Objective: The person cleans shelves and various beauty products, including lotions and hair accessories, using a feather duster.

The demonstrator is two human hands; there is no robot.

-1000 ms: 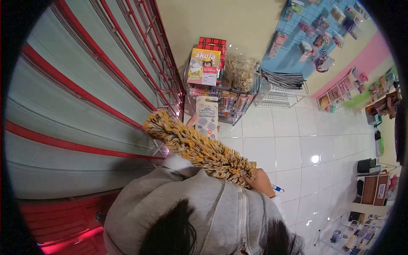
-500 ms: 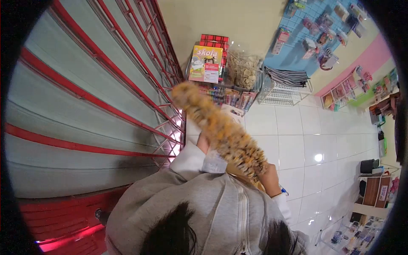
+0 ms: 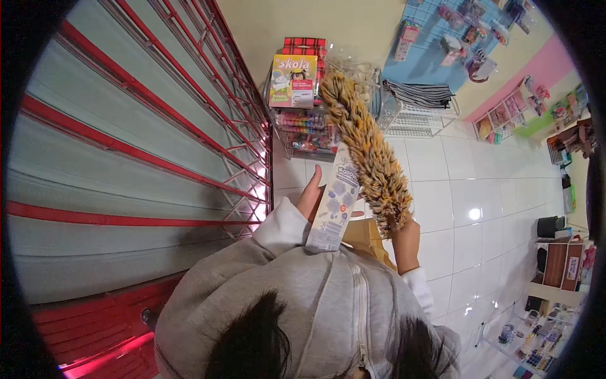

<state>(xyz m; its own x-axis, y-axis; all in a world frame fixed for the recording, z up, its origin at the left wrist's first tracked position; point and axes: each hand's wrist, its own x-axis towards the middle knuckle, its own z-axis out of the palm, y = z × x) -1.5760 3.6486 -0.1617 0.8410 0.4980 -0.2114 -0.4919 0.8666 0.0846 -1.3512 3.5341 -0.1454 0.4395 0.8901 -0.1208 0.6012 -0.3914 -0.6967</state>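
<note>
A long pale carton [image 3: 338, 201] with blue pictures and lettering that starts "KODO" lies slanted across the palm of my left hand [image 3: 309, 197]. The thumb points up along one side and fingertips show on the other. My right hand [image 3: 405, 243] is closed round the lower end of a fluffy yellow-brown duster [image 3: 369, 148]. The duster slants up and away, its upper part just beside the carton's far end. The handle is hidden in my fist. Below, between my hands, part of a brown paper-like bag or box [image 3: 367, 239] shows.
A red folding metal gate [image 3: 145, 151] runs along the left. Ahead, a rack [image 3: 309, 136] carries a yellow "skola" box [image 3: 292, 81] and packets. White wire baskets [image 3: 420, 117] hold striped cloth. Goods hang on a blue grid [image 3: 435, 50]. White tiles [image 3: 435, 202] cover the floor.
The duster has swung upright and to the right, away from my left hand. The carton, mostly covered before, now shows in full, and the left thumb is raised beside it.
</note>
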